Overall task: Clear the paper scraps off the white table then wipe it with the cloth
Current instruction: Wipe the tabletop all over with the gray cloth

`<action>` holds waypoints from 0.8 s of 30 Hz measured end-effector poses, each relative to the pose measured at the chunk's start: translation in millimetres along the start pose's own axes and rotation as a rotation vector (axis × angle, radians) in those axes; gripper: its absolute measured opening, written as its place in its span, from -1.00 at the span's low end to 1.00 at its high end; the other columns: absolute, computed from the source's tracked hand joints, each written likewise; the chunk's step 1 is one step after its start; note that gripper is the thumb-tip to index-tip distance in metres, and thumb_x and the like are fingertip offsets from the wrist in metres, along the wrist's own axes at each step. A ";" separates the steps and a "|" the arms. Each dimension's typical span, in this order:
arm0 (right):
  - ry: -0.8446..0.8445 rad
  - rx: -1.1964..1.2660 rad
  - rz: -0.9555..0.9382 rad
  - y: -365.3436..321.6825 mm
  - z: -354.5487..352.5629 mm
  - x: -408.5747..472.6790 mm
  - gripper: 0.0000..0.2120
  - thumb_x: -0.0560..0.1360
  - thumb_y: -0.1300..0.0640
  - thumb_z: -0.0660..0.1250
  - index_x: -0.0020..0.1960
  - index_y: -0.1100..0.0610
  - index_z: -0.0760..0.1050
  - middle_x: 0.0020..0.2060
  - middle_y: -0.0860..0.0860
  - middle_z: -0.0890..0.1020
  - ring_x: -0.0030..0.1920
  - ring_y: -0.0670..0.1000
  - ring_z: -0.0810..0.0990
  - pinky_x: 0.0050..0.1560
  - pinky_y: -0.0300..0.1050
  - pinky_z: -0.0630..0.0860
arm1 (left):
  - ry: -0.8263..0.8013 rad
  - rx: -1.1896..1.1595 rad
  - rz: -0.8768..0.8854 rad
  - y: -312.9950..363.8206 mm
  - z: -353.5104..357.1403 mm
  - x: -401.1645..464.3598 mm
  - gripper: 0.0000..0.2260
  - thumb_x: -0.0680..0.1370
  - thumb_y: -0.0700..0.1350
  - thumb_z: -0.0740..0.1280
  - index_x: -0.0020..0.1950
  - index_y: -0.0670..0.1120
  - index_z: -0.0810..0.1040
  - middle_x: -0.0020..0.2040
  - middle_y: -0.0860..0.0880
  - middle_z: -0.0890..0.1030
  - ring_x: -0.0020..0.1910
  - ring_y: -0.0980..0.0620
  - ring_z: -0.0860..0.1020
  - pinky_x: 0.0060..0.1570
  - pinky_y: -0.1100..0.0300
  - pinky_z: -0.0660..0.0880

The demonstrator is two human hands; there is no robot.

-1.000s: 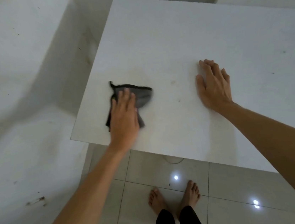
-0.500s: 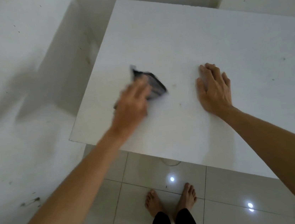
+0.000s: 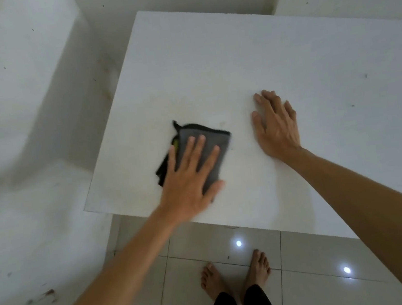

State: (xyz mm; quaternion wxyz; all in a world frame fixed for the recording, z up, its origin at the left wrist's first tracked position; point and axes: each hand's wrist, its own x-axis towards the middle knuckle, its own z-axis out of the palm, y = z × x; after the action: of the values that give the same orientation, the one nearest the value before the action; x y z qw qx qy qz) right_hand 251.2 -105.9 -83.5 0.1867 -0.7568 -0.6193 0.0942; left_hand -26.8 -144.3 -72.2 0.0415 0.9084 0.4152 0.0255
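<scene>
A grey cloth (image 3: 208, 138) with a dark edge lies folded on the white table (image 3: 285, 66), near the table's front left corner. My left hand (image 3: 190, 179) presses flat on the cloth with fingers spread, covering its near half. My right hand (image 3: 276, 125) rests palm down on the bare tabletop, a hand's width to the right of the cloth, holding nothing. No paper scraps show on the table. A few tiny dark specks (image 3: 365, 76) dot the right part of the surface.
White walls stand close on the left (image 3: 14, 124) and behind the table. The tiled floor (image 3: 185, 281) lies below the front edge, with my bare feet (image 3: 235, 275) on it.
My left hand has swept the cloth away towards the table's middle and back towards the front edge. The cloth now lies flatter under the palm. My right hand stays planted.
</scene>
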 end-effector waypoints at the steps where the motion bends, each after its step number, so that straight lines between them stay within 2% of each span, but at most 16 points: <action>1: -0.002 0.004 -0.003 0.7 -0.8 -0.1 -0.53 0.71 -0.05 0.04 0.59 0.04 0.23 0.58 0.00 0.25 0.60 0.01 0.15 0.61 0.15 0.04 | -0.003 -0.009 0.060 14.5 1.9 -2.9 -0.34 0.65 0.31 -0.01 0.65 0.01 -0.06 0.65 -0.17 -0.11 0.62 -0.17 -0.14 0.50 -0.33 -0.04; 3: -0.003 0.030 -0.010 3.2 -4.7 1.5 -0.53 0.71 -0.03 0.04 0.59 0.05 0.22 0.57 0.00 0.27 0.59 0.02 0.18 0.59 0.15 0.09 | 0.015 -0.034 0.158 35.5 7.3 -3.8 -0.41 0.68 0.17 0.08 0.64 -0.03 0.05 0.64 -0.19 -0.01 0.62 -0.18 -0.07 0.52 -0.31 -0.02; 4: 0.003 0.052 -0.015 4.9 -7.6 2.8 -0.53 0.71 -0.02 0.05 0.59 0.05 0.23 0.56 0.00 0.28 0.58 0.03 0.21 0.58 0.15 0.13 | 0.034 -0.052 0.190 40.8 11.0 -1.8 -0.47 0.68 -0.01 0.15 0.63 -0.07 0.13 0.63 -0.20 0.07 0.62 -0.19 -0.01 0.53 -0.29 0.02; 6: 0.022 0.092 -0.019 10.5 -15.1 6.7 -0.54 0.71 0.00 0.07 0.59 0.06 0.24 0.54 0.00 0.30 0.56 0.03 0.24 0.54 0.16 0.20 | 0.072 -0.123 0.197 40.7 15.3 9.3 -0.39 0.50 -0.30 0.20 0.57 -0.18 0.26 0.58 -0.22 0.23 0.58 -0.21 0.14 0.54 -0.22 0.11; 7: 0.033 0.103 -0.015 14.7 -19.5 9.0 -0.54 0.71 0.01 0.08 0.58 0.06 0.25 0.54 0.01 0.31 0.56 0.04 0.25 0.53 0.17 0.21 | 0.103 -0.154 0.173 35.0 14.2 19.4 -0.36 0.42 -0.33 0.21 0.53 -0.24 0.31 0.54 -0.25 0.30 0.55 -0.25 0.23 0.53 -0.20 0.12; 9: 0.058 0.104 -0.003 25.2 -29.2 14.8 -0.55 0.71 0.01 0.09 0.58 0.06 0.26 0.53 0.02 0.32 0.56 0.05 0.26 0.53 0.19 0.22 | 0.187 -0.162 0.077 14.1 6.6 46.3 -0.40 0.39 -0.29 0.17 0.46 -0.33 0.37 0.47 -0.30 0.39 0.46 -0.34 0.35 0.51 -0.23 0.15; 11: 0.080 0.085 0.010 38.0 -38.8 20.8 -0.55 0.71 0.01 0.08 0.58 0.07 0.26 0.53 0.04 0.33 0.55 0.06 0.26 0.53 0.20 0.22 | 0.263 -0.153 -0.073 -15.9 -1.6 77.2 -0.52 0.52 -0.30 0.11 0.45 -0.35 0.39 0.45 -0.32 0.40 0.44 -0.38 0.36 0.45 -0.31 0.23; 12: 0.088 0.074 0.016 45.4 -43.3 23.7 -0.55 0.71 0.00 0.08 0.58 0.07 0.26 0.53 0.04 0.33 0.55 0.06 0.26 0.53 0.20 0.21 | 0.267 -0.207 -0.157 -27.6 -5.3 91.2 -0.57 0.60 -0.27 0.10 0.46 -0.34 0.38 0.47 -0.30 0.39 0.47 -0.35 0.33 0.47 -0.30 0.20; 14: 0.095 0.054 0.028 60.7 -50.2 28.3 -0.55 0.71 0.00 0.07 0.57 0.07 0.26 0.52 0.05 0.33 0.54 0.06 0.28 0.53 0.20 0.20 | 0.158 -0.343 -0.239 -37.6 -8.8 113.8 -0.57 0.69 -0.09 0.05 0.50 -0.26 0.36 0.53 -0.21 0.34 0.56 -0.23 0.22 0.54 -0.22 0.06; 16: 0.098 0.047 0.036 74.6 -54.6 32.1 -0.55 0.71 -0.01 0.07 0.57 0.06 0.26 0.52 0.05 0.33 0.53 0.07 0.29 0.53 0.21 0.20 | 0.082 -0.396 -0.139 -36.7 -7.2 129.3 -0.53 0.70 0.02 0.03 0.49 -0.20 0.41 0.54 -0.12 0.35 0.57 -0.12 0.22 0.54 -0.18 0.11; 18: 0.099 0.042 0.033 86.5 -57.5 36.1 -0.55 0.71 -0.01 0.06 0.57 0.06 0.26 0.53 0.05 0.33 0.53 0.07 0.29 0.53 0.22 0.20 | 0.139 -0.344 0.004 -36.3 -5.3 139.1 -0.59 0.70 0.01 0.08 0.42 -0.15 0.50 0.49 -0.09 0.42 0.51 -0.10 0.33 0.45 -0.18 0.29; 19: 0.098 0.033 0.027 92.2 -58.6 37.8 -0.54 0.71 -0.01 0.06 0.57 0.06 0.26 0.53 0.05 0.32 0.53 0.07 0.29 0.53 0.22 0.19 | 0.171 -0.261 0.034 -37.1 -3.4 142.8 -0.61 0.69 0.02 0.11 0.43 -0.10 0.50 0.50 -0.07 0.41 0.51 -0.11 0.32 0.43 -0.19 0.29; 22: 0.096 0.008 0.008 106.2 -63.0 43.4 -0.54 0.71 0.00 0.07 0.58 0.07 0.25 0.53 0.05 0.32 0.55 0.06 0.27 0.54 0.21 0.18 | 0.085 -0.044 -0.111 -33.3 4.3 147.2 -0.49 0.66 0.24 0.03 0.59 0.12 0.23 0.63 -0.01 0.13 0.62 -0.12 0.03 0.51 -0.31 -0.02; 24: 0.105 0.001 0.009 114.8 -66.7 48.5 -0.54 0.71 0.01 0.08 0.58 0.07 0.25 0.53 0.06 0.32 0.55 0.06 0.27 0.55 0.20 0.17 | 0.012 0.000 -0.168 -21.4 8.7 149.9 -0.34 0.60 0.40 -0.06 0.63 0.14 0.03 0.66 -0.02 -0.03 0.63 -0.13 -0.11 0.52 -0.32 -0.15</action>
State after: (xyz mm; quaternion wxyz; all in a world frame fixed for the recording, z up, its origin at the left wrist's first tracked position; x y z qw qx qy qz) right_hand 390.1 -88.6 -64.1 0.2188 -0.7634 -0.6052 0.0555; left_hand 55.9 -17.5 -81.1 0.0408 0.8703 0.4900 0.0275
